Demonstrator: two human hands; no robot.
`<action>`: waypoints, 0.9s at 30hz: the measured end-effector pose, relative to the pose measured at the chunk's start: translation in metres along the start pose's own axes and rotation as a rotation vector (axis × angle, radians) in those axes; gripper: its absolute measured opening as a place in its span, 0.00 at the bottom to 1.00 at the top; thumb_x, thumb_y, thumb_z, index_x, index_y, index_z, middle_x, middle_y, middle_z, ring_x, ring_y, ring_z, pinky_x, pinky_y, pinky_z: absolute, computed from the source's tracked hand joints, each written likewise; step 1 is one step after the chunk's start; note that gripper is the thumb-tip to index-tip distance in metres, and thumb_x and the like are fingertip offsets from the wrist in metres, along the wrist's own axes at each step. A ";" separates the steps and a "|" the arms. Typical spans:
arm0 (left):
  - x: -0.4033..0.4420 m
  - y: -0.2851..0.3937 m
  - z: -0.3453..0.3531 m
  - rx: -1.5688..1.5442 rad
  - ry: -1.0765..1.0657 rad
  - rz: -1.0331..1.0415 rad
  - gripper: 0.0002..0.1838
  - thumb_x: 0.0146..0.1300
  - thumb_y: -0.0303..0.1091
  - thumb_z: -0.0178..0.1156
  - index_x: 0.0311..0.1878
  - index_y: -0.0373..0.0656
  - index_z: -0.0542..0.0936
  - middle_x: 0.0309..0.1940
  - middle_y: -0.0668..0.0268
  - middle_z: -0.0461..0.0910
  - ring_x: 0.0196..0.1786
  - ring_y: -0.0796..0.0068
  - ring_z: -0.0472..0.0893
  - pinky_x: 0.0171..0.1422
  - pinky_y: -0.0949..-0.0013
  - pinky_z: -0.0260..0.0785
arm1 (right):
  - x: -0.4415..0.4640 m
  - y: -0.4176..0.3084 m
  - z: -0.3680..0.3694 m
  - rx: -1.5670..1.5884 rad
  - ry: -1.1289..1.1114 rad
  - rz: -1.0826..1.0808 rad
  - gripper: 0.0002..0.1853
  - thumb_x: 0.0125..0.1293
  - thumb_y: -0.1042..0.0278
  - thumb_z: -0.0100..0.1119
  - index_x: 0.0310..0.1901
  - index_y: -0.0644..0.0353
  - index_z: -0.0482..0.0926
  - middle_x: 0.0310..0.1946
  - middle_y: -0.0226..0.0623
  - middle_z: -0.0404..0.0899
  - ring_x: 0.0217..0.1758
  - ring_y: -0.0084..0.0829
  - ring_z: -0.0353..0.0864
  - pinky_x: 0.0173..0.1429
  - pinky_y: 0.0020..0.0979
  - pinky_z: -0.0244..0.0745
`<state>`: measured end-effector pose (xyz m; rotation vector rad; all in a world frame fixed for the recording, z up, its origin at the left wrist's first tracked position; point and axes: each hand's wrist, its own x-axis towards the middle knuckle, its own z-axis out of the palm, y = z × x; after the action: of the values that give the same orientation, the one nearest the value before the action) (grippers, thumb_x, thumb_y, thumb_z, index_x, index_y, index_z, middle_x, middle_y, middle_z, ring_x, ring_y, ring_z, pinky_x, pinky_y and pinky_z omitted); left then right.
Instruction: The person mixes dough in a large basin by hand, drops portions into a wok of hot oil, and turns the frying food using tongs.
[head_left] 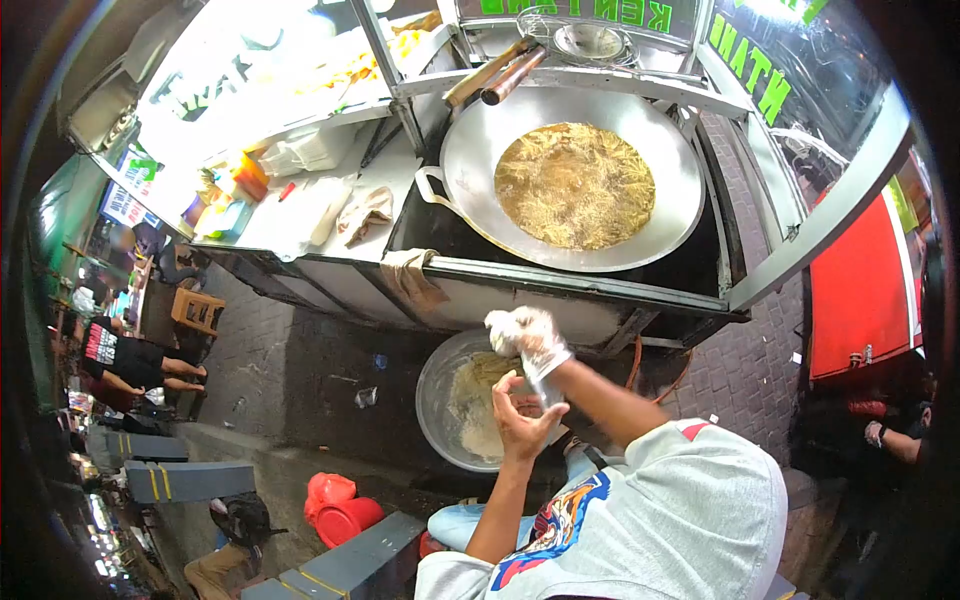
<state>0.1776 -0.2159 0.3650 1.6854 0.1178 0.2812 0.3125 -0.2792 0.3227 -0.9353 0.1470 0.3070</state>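
Note:
My right hand (525, 338) wears a clear plastic glove (545, 362) with white powder on its fingers. Those fingers are curled together, and whether anything is in them is hidden. My left hand (522, 425) is bare, its curled fingers and thumb at the loose cuff of the glove, apparently gripping it. Below both hands, a wide metal basin (432, 420) on the ground holds pale flour (480, 435) and some thin, yellowish strips (487, 370). Beyond my right hand, a large wok (465, 165) on the cart contains bubbling oil with a frying mass (575, 185).
Wooden-handled strainers (515, 75) rest across the cart's frame above the wok. A cloth (410, 275) hangs over the cart edge (560, 282). Red plastic containers (345, 515) and grey benches (350, 560) stand to the left. At far right shows another person's hand (875, 433).

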 end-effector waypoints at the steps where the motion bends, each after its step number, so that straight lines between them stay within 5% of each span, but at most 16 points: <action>1: -0.004 -0.004 0.000 0.082 0.053 -0.018 0.27 0.50 0.29 0.72 0.53 0.37 0.72 0.37 0.64 0.76 0.35 0.78 0.78 0.36 0.74 0.73 | 0.002 0.049 -0.017 -0.250 0.092 -0.014 0.08 0.59 0.68 0.66 0.32 0.64 0.81 0.22 0.32 0.79 0.22 0.22 0.75 0.26 0.25 0.69; 2: -0.008 -0.018 -0.001 0.163 0.106 -0.040 0.25 0.50 0.28 0.72 0.50 0.37 0.73 0.36 0.65 0.77 0.34 0.78 0.79 0.35 0.73 0.73 | 0.000 0.079 -0.029 -0.485 0.161 0.075 0.05 0.58 0.70 0.65 0.33 0.62 0.82 0.24 0.32 0.81 0.24 0.22 0.77 0.27 0.26 0.72; 3: -0.011 -0.036 -0.003 0.243 0.160 -0.061 0.22 0.49 0.28 0.72 0.47 0.37 0.74 0.34 0.65 0.77 0.33 0.78 0.79 0.34 0.73 0.73 | -0.006 0.105 -0.042 -0.312 0.087 0.127 0.06 0.59 0.69 0.62 0.34 0.61 0.83 0.27 0.32 0.83 0.26 0.23 0.78 0.30 0.29 0.75; 4: -0.018 -0.063 -0.012 0.254 0.143 -0.092 0.15 0.50 0.26 0.69 0.40 0.38 0.76 0.28 0.66 0.78 0.27 0.77 0.78 0.31 0.72 0.72 | -0.008 0.119 -0.053 -0.698 -0.020 -0.003 0.07 0.61 0.69 0.58 0.36 0.61 0.83 0.29 0.32 0.83 0.28 0.23 0.79 0.32 0.30 0.75; 6: -0.030 -0.079 -0.019 0.323 0.164 -0.098 0.12 0.50 0.24 0.67 0.37 0.38 0.76 0.24 0.66 0.77 0.24 0.77 0.77 0.29 0.72 0.72 | -0.023 0.129 -0.056 -0.895 -0.098 0.005 0.10 0.65 0.69 0.52 0.40 0.60 0.83 0.34 0.31 0.84 0.33 0.24 0.80 0.34 0.31 0.76; 8: -0.037 -0.087 -0.020 0.377 0.163 -0.168 0.12 0.50 0.24 0.66 0.38 0.38 0.76 0.24 0.65 0.77 0.25 0.73 0.78 0.31 0.69 0.72 | -0.034 0.143 -0.056 -0.414 0.019 0.317 0.10 0.68 0.67 0.48 0.39 0.56 0.81 0.33 0.29 0.82 0.35 0.23 0.79 0.33 0.31 0.76; 12: -0.042 -0.095 -0.015 0.515 0.202 -0.187 0.16 0.48 0.27 0.67 0.41 0.38 0.75 0.27 0.62 0.77 0.30 0.66 0.78 0.37 0.64 0.71 | -0.043 0.183 -0.079 0.373 -0.089 0.500 0.06 0.67 0.61 0.55 0.35 0.51 0.76 0.26 0.23 0.72 0.29 0.23 0.75 0.27 0.28 0.72; 17: -0.044 -0.120 -0.021 0.530 0.269 -0.304 0.20 0.45 0.28 0.67 0.43 0.39 0.74 0.29 0.61 0.77 0.33 0.63 0.78 0.40 0.62 0.70 | -0.059 0.196 -0.055 0.191 0.160 0.475 0.05 0.68 0.60 0.54 0.38 0.47 0.77 0.26 0.23 0.75 0.26 0.24 0.77 0.24 0.28 0.73; 19: -0.044 -0.130 -0.026 0.610 0.262 -0.364 0.21 0.46 0.30 0.68 0.44 0.40 0.74 0.30 0.59 0.78 0.34 0.59 0.79 0.40 0.60 0.70 | -0.042 0.243 -0.078 0.238 0.091 0.509 0.13 0.67 0.58 0.53 0.48 0.54 0.77 0.42 0.31 0.77 0.37 0.34 0.79 0.34 0.37 0.78; 21: -0.043 -0.135 -0.029 0.698 0.254 -0.393 0.21 0.46 0.30 0.68 0.45 0.40 0.74 0.31 0.57 0.79 0.35 0.57 0.80 0.40 0.59 0.70 | -0.044 0.243 -0.073 -0.403 0.038 0.159 0.14 0.67 0.59 0.52 0.50 0.55 0.76 0.45 0.33 0.78 0.43 0.36 0.80 0.43 0.38 0.77; 23: -0.045 -0.119 -0.031 0.741 0.207 -0.450 0.19 0.49 0.29 0.66 0.45 0.41 0.74 0.31 0.55 0.80 0.36 0.55 0.80 0.40 0.57 0.70 | -0.046 0.235 -0.065 -0.878 -0.035 0.039 0.15 0.67 0.61 0.50 0.51 0.56 0.76 0.48 0.35 0.78 0.48 0.37 0.79 0.50 0.38 0.75; 27: -0.037 -0.136 -0.038 0.759 0.285 -0.642 0.12 0.56 0.25 0.59 0.45 0.41 0.74 0.32 0.54 0.81 0.37 0.55 0.81 0.40 0.54 0.70 | -0.069 0.189 -0.035 -1.536 -0.319 0.093 0.14 0.68 0.65 0.46 0.52 0.54 0.76 0.51 0.34 0.77 0.54 0.34 0.77 0.57 0.35 0.71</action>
<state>0.1438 -0.1699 0.2309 2.2251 1.0654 -0.0287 0.1867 -0.2158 0.1746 -2.3727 -0.4205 0.6692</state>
